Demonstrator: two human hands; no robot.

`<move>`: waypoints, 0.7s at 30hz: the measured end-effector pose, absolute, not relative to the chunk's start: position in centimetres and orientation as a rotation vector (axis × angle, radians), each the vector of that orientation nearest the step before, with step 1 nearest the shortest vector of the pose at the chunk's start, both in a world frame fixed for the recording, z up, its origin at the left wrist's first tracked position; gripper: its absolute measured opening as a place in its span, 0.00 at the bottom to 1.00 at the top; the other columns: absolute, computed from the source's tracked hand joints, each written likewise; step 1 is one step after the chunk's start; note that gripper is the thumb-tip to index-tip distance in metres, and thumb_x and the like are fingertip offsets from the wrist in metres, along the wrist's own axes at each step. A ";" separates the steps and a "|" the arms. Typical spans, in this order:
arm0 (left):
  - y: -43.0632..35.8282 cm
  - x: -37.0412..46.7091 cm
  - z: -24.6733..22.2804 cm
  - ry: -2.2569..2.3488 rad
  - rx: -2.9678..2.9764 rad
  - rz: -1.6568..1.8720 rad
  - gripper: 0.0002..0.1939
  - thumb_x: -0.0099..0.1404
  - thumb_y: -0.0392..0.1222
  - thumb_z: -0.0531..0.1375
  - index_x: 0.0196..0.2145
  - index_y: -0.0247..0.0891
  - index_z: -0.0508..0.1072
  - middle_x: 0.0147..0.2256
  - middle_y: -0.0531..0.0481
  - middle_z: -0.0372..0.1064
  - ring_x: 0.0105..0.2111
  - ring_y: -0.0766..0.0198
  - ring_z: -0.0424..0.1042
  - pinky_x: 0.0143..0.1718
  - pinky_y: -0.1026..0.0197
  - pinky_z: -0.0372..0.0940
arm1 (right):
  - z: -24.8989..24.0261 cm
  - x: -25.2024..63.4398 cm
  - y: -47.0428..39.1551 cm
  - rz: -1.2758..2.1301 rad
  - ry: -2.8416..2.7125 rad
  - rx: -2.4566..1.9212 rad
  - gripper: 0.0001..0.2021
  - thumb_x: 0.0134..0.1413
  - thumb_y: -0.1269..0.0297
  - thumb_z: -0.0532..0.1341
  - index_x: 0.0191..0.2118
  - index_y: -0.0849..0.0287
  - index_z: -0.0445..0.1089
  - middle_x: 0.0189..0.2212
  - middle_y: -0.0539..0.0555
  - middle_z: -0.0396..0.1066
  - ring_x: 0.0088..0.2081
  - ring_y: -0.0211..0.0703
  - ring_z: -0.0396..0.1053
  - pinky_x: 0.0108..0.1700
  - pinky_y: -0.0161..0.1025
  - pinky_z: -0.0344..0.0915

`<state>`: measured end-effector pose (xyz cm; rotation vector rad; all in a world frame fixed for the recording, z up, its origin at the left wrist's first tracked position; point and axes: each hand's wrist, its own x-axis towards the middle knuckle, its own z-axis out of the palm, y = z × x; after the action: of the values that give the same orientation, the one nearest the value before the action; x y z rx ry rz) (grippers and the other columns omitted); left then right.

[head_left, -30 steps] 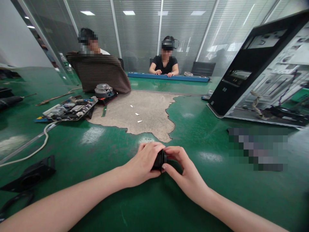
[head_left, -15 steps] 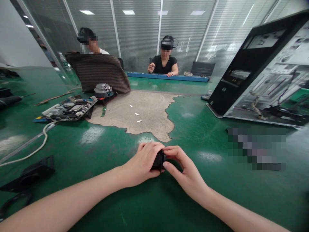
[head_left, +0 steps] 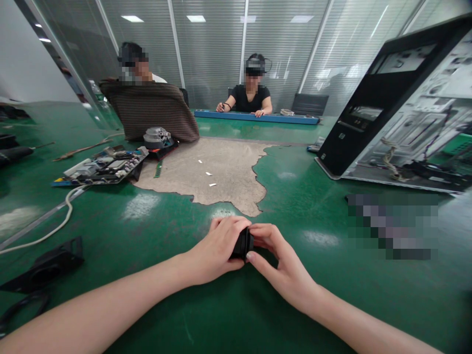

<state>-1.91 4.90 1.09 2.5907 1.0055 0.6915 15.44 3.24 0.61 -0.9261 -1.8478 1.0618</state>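
Note:
A small black plastic part (head_left: 243,244) sits just above the green table (head_left: 302,305), held between both hands. My left hand (head_left: 217,248) wraps over its left side with the thumb underneath. On the part's right edge my right hand (head_left: 278,263) pinches with thumb and fingertips. Most of the part is hidden by the fingers.
An open computer case (head_left: 401,108) lies at the right. A circuit board (head_left: 105,167), a fan unit (head_left: 158,137) and a white cable (head_left: 55,226) lie at the left, black brackets (head_left: 47,268) nearer. A worn bare patch (head_left: 217,169) marks the table's middle. Two people sit at the far side.
My right hand's fingers have shifted slightly on the black part. The far person in black has moved a hand down to the table.

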 end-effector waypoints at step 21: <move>5.0 -1.8 0.7 1.022 2.590 0.707 0.30 0.53 0.35 0.57 0.51 0.40 0.47 0.48 0.43 0.56 0.49 0.56 0.55 0.48 0.51 0.49 | 0.9 15.6 3.0 0.837 -1.971 -0.926 0.08 0.52 0.71 0.53 0.39 0.56 0.58 0.44 0.54 0.57 0.46 0.41 0.58 0.46 0.41 0.62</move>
<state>-1.84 5.03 0.72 2.5900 1.0215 0.7071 15.57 3.02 0.86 -0.9261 -1.9709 0.8373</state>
